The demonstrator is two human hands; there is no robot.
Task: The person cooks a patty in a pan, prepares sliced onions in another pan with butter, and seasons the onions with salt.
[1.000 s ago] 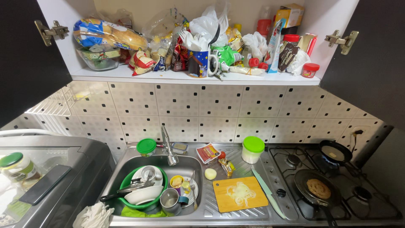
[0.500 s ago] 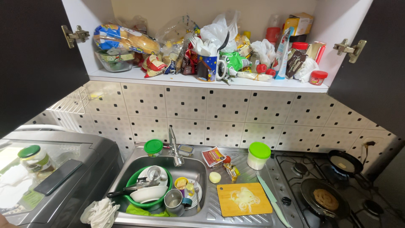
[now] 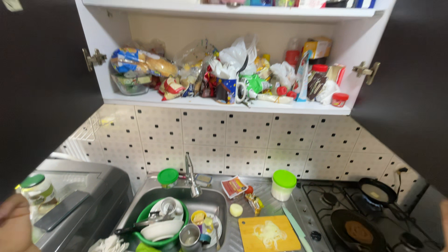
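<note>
We see a green-lidded glass jar (image 3: 35,188) upright on the grey appliance (image 3: 98,186), just above-right of our blurred left hand (image 3: 14,224); fingers' state can't tell.

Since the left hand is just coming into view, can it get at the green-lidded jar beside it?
Probably yes. The left hand is at the lower left edge, close beside the green-lidded jar standing on the grey appliance top. Nothing lies between them, though the hand is blurred and partly out of frame.

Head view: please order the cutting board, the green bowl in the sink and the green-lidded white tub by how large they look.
1. cutting board
2. green bowl, nearly alike, partly hidden by dishes
3. white tub, clearly smallest
</note>
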